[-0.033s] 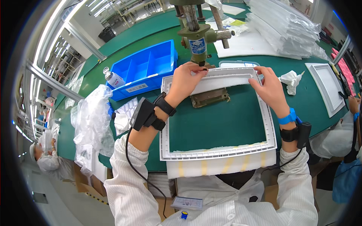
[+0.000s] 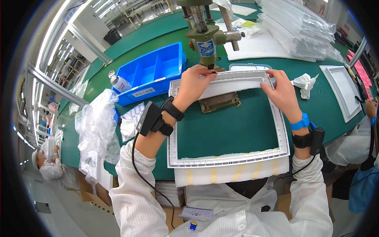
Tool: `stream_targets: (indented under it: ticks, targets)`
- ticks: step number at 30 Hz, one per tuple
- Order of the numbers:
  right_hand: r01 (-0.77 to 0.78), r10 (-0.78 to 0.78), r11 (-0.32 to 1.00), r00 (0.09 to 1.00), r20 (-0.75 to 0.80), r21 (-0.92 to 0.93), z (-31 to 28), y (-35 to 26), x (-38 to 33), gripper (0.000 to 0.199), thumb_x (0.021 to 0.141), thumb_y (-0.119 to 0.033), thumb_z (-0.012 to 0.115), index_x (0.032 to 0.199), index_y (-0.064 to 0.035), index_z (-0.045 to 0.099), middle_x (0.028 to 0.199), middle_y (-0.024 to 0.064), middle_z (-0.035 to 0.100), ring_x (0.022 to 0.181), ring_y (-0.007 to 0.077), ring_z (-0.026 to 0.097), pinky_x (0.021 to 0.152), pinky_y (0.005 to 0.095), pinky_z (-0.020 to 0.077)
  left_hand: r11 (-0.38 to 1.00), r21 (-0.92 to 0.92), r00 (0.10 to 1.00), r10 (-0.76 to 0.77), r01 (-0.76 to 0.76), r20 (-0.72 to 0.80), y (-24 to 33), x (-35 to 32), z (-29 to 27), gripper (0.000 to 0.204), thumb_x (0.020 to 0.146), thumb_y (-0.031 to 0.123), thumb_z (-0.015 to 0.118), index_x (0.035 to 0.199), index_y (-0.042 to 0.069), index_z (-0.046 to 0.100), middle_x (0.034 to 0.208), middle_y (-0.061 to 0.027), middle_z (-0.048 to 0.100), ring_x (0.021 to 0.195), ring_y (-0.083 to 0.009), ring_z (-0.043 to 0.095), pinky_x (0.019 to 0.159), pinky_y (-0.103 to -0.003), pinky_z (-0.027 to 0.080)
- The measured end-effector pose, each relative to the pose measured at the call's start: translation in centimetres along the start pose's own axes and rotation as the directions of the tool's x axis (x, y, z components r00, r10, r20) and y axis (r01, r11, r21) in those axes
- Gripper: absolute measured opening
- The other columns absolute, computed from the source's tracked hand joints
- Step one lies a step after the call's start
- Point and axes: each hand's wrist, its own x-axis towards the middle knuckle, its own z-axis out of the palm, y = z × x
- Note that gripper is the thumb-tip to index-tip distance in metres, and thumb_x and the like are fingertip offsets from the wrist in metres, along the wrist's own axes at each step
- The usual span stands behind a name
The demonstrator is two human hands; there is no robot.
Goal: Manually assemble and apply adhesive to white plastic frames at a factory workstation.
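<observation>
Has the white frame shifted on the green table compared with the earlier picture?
No. The white frame keeps its far edge under the press, beside the blue bin, with both hands on that edge.

Bright, even light falls from overhead strip lamps seen at the top left corner, so shadows on the green table [image 2: 221, 130] stay faint and soft. The white frame [image 2: 227, 160] looks nearly overexposed. The centre is sharp. Straight edges bow strongly outward, and a black rim darkens every corner.
</observation>
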Motion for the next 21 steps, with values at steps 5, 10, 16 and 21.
stream_targets:
  ticks: [5,10,16,21]
  targets:
    - [0.105,-0.097,0.992,0.99,-0.103,0.075,0.9,1.5,0.0,0.039,0.082,-0.018,0.066,0.119,-0.0052,0.062,0.108,0.0147,0.065,0.073,0.0285,0.063,0.07,0.0373,0.0504,0.99,-0.13,0.998,-0.055,0.057,0.024,-0.5,0.9,0.1,0.029,0.085,0.022,0.073,0.096,-0.005,0.072,0.086,-0.0115,0.072,0.076,-0.0157,0.062,0.071,-0.03,0.047]
    - [0.017,-0.02,0.981,1.0,0.011,0.194,0.7,1.5,0.2,0.034,0.082,-0.012,0.062,0.114,-0.0023,0.065,0.099,0.0185,0.069,0.077,0.0328,0.066,0.074,0.0389,0.0522,0.951,-0.176,0.962,-0.229,0.254,0.15,-0.2,1.4,-0.6,0.026,0.091,0.017,0.068,0.108,-0.002,0.072,0.1,-0.0054,0.073,0.092,-0.0104,0.061,0.087,-0.026,0.046]
    - [0.011,-0.015,0.978,1.0,0.021,0.21,1.1,0.5,0.2,0.034,0.082,-0.01,0.061,0.114,-0.0036,0.067,0.1,0.0189,0.069,0.075,0.0307,0.066,0.073,0.038,0.0527,0.927,-0.259,0.955,-0.225,0.271,0.193,0.6,0.2,-1.2,0.025,0.091,0.016,0.068,0.107,-0.004,0.072,0.101,-0.0073,0.073,0.094,-0.0109,0.063,0.088,-0.025,0.047]
    - [0.024,-0.032,0.98,0.999,0.037,0.199,1.3,1.5,0.5,0.035,0.081,-0.011,0.062,0.115,-0.0043,0.067,0.099,0.018,0.069,0.072,0.0284,0.065,0.071,0.037,0.0526,0.93,-0.25,0.957,-0.229,0.268,0.176,0.4,0.2,-1.1,0.027,0.091,0.016,0.068,0.106,-0.007,0.071,0.101,-0.0076,0.073,0.092,-0.0113,0.064,0.088,-0.025,0.048]
